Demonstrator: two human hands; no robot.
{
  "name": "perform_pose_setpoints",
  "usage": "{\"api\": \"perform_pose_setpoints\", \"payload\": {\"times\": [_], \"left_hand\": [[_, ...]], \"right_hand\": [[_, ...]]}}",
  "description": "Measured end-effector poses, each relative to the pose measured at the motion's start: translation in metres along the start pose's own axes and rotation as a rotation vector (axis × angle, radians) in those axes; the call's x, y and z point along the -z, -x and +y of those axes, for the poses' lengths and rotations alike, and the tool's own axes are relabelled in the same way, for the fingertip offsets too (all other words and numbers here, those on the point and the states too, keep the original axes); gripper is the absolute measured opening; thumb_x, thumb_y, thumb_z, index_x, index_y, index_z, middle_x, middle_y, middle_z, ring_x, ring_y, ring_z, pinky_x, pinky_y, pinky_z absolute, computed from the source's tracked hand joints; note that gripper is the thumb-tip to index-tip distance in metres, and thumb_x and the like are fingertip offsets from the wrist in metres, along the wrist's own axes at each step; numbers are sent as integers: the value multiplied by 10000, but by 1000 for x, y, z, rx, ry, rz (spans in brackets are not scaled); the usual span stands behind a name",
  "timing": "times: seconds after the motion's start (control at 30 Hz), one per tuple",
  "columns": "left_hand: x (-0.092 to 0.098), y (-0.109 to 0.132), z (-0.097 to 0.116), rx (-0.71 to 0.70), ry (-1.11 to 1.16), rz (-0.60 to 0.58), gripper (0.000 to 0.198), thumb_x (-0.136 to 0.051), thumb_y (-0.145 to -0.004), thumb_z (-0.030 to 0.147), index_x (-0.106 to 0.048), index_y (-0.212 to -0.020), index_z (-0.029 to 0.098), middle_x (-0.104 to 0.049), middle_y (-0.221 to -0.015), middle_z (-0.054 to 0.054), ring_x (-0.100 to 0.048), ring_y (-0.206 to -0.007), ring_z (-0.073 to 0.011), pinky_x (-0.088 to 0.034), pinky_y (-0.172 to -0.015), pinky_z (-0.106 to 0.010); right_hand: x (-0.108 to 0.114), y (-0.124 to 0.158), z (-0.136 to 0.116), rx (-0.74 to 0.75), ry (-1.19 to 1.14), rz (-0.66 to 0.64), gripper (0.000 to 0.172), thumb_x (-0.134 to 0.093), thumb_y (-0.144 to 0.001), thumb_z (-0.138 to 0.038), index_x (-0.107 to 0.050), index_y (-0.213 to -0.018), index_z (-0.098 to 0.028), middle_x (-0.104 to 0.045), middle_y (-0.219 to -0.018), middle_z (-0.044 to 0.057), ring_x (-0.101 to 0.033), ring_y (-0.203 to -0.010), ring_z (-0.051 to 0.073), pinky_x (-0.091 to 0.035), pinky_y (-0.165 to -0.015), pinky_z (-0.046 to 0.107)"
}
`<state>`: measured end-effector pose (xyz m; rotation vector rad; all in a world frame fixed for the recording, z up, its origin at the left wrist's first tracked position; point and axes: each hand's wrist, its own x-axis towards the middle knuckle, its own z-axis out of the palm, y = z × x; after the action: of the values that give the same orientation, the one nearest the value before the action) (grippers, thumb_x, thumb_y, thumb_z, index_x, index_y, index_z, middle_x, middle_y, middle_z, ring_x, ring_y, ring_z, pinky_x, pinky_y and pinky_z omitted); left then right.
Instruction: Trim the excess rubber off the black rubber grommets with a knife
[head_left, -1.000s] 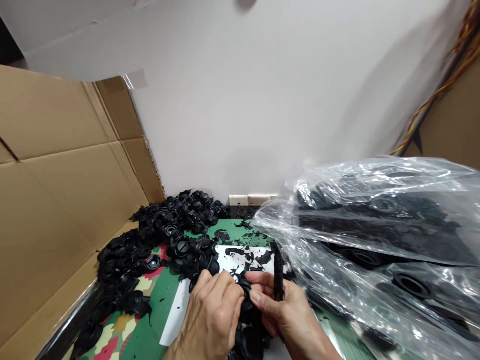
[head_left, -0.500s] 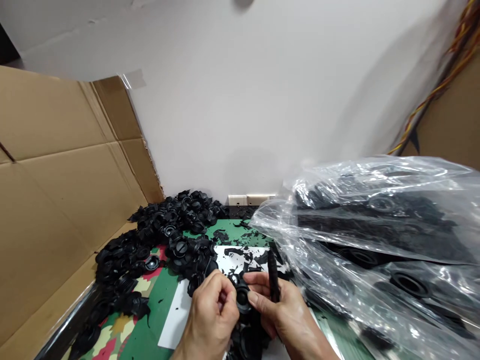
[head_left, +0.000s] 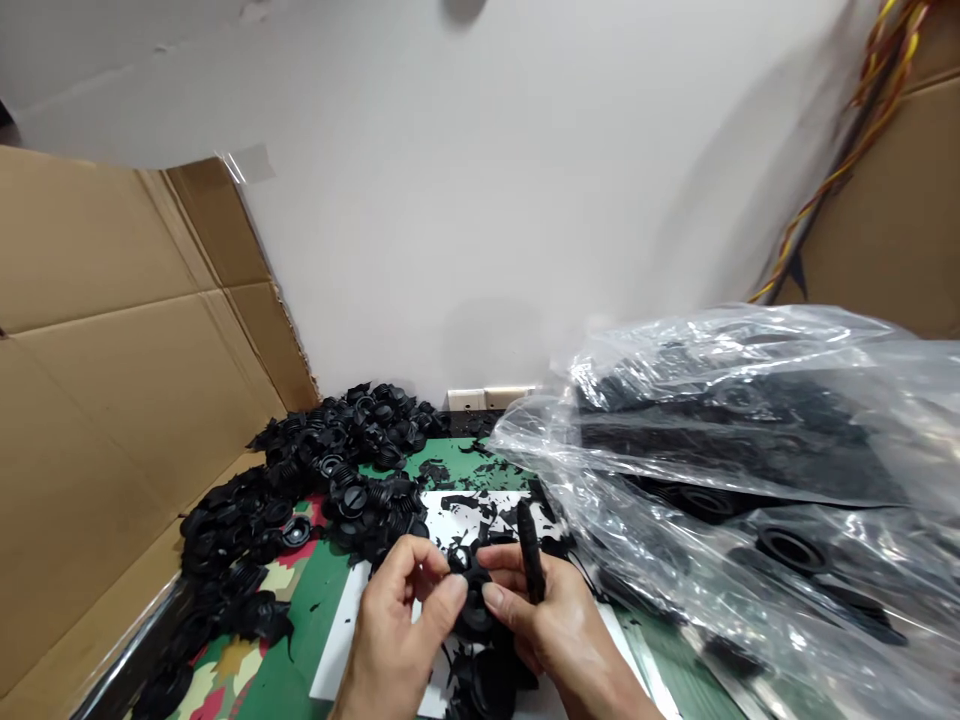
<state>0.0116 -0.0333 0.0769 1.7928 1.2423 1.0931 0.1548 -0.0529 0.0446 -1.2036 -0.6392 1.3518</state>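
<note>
A round black rubber part [head_left: 474,612] sits between my two hands, over a white sheet [head_left: 337,640] strewn with black scraps. My right hand [head_left: 559,615] grips its right side with thumb and fingertips. A dark stick-like tool [head_left: 530,550] also stands in that hand, between thumb and index finger. My left hand [head_left: 409,625] is at the part's left edge, with thumb and index finger curled close together; whether anything is pinched there is too small to tell. More black parts [head_left: 491,685] lie just below the hands.
A heap of black ribbed parts [head_left: 352,430] spreads over the left and back of the green surface [head_left: 296,610]. Cardboard [head_left: 135,370] stands at the left. A clear plastic bag [head_left: 720,440] with large black parts fills the right. Behind is a white wall with sockets [head_left: 487,399].
My left thumb has straightened and come up toward the black part, and the left fist has loosened. The view has shifted slightly to the right. My right hand keeps its hold.
</note>
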Motion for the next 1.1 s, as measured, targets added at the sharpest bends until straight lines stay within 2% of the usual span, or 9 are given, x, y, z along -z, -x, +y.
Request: {"api": "perform_pose_setpoints", "payload": {"times": [0.07, 0.13, 0.2, 0.3, 0.47, 0.6, 0.73, 1.0, 1.1], "left_hand": [[-1, 1, 2, -103, -105, 13, 77, -589, -756, 194, -529, -711, 213, -494, -659, 39, -488, -583, -130, -414, -533, -219], [-1, 2, 2, -213, -213, 23, 129, -548, -769, 131, -512, -680, 218, -508, -655, 35, -510, -581, -130, -424, -534, -219], [0, 3, 2, -326, -301, 18, 174, -503, -795, 94, -513, -674, 219, -534, -668, 25, -545, -605, -135, -437, -550, -221], [4, 4, 1, -434, -431, -23, 203, -461, -819, 62, -570, -763, 224, -588, -737, 1, -593, -672, -151, -462, -590, -237], [11, 4, 4, -494, -680, -97, 209, -471, -834, 83, -614, -832, 234, -642, -781, -16, -591, -644, -176, -455, -575, -291], [13, 5, 8, -520, -807, -128, 145, -508, -839, 123, -608, -823, 227, -634, -753, -18, -563, -606, -183, -430, -557, -309], [11, 6, 7, -570, -879, -100, 189, -456, -855, 95, -581, -772, 210, -600, -693, -21, -546, -579, -189, -389, -540, -314], [3, 3, 10, -650, -967, -103, 236, -388, -858, 39, -514, -733, 194, -582, -654, -20, -534, -542, -183, -343, -533, -310], [-1, 2, 9, -712, -1044, -83, 253, -382, -831, 7, -496, -707, 196, -565, -624, -30, -513, -527, -203, -315, -523, -320]], "right_hand": [[1, -4, 4, -16, -10, -12, 309, -724, -545, -226, -685, -840, -142, -653, -683, 25, -494, -451, 103, -282, -386, 210], [1, -7, 7, -39, -33, -32, 350, -747, -515, -241, -687, -846, -143, -650, -687, 25, -505, -463, 109, -308, -401, 216], [0, -8, 9, -75, -71, -70, 399, -753, -509, -269, -678, -879, -140, -630, -679, 12, -474, -437, 89, -298, -393, 212], [-3, -7, 8, -120, -144, -133, 450, -742, -522, -313, -649, -923, -130, -578, -646, -22, -401, -394, 52, -254, -368, 196], [-6, -3, 5, -120, -186, -151, 478, -743, -523, -349, -627, -925, -117, -515, -590, -57, -344, -357, 31, -219, -350, 192], [-5, -4, 6, -115, -184, -140, 484, -755, -513, -342, -628, -919, -111, -547, -615, -38, -361, -363, 34, -230, -353, 195], [-6, -3, 6, -101, -190, -129, 468, -764, -518, -332, -627, -908, -112, -565, -613, -26, -396, -375, 48, -249, -362, 196], [-8, 3, -3, -21, -118, -79, 344, -732, -533, -270, -664, -837, -122, -591, -596, -13, -351, -360, 48, -239, -364, 213], [-8, 3, -1, 18, -55, -45, 295, -705, -552, -239, -682, -827, -136, -628, -624, 14, -453, -424, 101, -293, -393, 228]]}}
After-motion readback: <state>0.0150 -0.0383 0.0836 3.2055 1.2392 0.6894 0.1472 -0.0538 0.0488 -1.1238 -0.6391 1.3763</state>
